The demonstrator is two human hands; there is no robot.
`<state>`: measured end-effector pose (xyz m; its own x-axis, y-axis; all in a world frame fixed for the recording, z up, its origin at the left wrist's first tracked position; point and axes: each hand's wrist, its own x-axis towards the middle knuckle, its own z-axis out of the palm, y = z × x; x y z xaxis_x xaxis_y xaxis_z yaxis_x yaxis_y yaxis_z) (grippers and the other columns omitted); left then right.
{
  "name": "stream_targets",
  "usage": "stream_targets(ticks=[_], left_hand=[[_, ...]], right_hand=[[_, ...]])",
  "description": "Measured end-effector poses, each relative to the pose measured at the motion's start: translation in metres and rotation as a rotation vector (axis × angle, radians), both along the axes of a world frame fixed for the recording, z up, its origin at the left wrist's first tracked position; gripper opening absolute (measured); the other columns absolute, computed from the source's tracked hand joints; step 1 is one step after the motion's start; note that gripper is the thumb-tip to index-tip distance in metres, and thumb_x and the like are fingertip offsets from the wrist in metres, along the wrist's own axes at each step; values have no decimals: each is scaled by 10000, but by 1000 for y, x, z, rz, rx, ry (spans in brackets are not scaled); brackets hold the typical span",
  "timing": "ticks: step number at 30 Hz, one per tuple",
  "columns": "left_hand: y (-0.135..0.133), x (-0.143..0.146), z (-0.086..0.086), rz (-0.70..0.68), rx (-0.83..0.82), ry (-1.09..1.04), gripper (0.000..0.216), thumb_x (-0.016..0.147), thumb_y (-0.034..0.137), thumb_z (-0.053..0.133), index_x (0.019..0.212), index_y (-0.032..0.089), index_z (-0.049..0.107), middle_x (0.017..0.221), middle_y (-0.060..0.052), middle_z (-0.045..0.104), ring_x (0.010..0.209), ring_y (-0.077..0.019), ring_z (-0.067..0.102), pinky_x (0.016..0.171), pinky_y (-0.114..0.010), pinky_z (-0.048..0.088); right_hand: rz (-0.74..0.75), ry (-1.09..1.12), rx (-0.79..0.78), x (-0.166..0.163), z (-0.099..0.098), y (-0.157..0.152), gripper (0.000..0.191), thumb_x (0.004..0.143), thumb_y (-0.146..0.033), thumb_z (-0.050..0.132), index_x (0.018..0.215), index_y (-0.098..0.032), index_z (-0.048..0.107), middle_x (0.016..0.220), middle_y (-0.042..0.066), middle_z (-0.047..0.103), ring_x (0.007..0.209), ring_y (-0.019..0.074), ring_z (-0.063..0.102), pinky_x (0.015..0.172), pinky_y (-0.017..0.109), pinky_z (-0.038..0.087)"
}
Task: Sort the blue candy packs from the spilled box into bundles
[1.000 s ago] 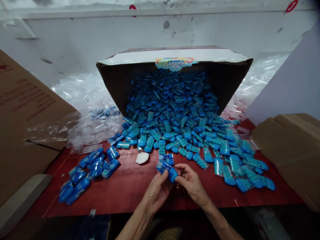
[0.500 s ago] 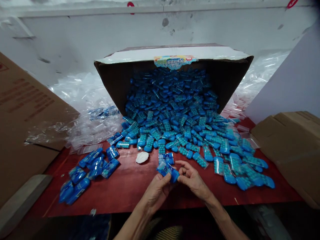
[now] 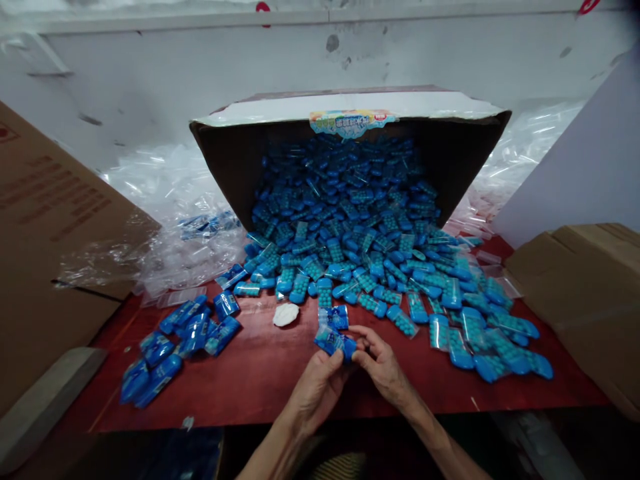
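My left hand (image 3: 317,383) and my right hand (image 3: 381,365) meet near the front edge of the red table (image 3: 260,387). Both pinch one small blue packet in a clear bag (image 3: 334,341), the left from below and the right at its right end. Another blue packet (image 3: 336,316) lies just beyond it. A big heap of blue blister packs (image 3: 360,233) spills from a tipped cardboard box (image 3: 225,160) towards my hands.
A smaller pile of bagged blue packets (image 3: 175,340) lies at the left. A white crumpled scrap (image 3: 285,315) sits nearby. Clear plastic bags (image 3: 170,227) pile up behind. Cardboard boxes stand at the left (image 3: 45,240) and right (image 3: 585,300).
My hands have shifted slightly while working the packet; the right fingers have closed in on its right end. Nothing else has moved.
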<state>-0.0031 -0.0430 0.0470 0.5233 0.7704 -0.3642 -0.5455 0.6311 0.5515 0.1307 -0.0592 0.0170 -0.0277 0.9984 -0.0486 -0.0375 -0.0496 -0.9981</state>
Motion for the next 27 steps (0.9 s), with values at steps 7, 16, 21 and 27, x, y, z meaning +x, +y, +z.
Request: stream_targets(ticks=[7, 16, 21, 27], left_hand=[[8, -34, -5, 83, -87, 83, 182, 734, 228, 557, 851, 109, 629, 920, -107, 657, 956, -234, 566, 862, -357, 408], [51, -135, 14, 818, -166, 94, 298, 813, 255, 390, 1032, 122, 542, 933, -124, 644, 1004, -236, 539, 766, -370, 491], [52, -152, 12, 851, -183, 177, 401, 816, 369, 352, 1004, 60, 524, 935, -154, 617, 955, -235, 562, 677, -322, 519], [42, -107, -2, 580, -199, 351, 149, 785, 134, 406, 725, 141, 542, 606, -30, 614, 632, -157, 621, 631, -317, 501]], right_hand=[[84, 12, -38, -7, 7, 8, 301, 744, -249, 527, 1041, -207, 529, 678, -36, 483, 604, 97, 462, 584, 213, 387], [-37, -222, -23, 9, -9, 18, 257, 774, -275, 463, 1001, -182, 539, 599, -48, 422, 511, 92, 410, 485, 205, 339], [-40, -724, 188, -4, -7, 34, 222, 801, -224, 440, 991, -211, 554, 806, 20, 564, 729, 147, 531, 649, 241, 395], [-98, -1046, 218, -21, -20, 62, 160, 788, -177, 474, 847, -232, 613, 807, 42, 574, 761, 169, 538, 607, 238, 368]])
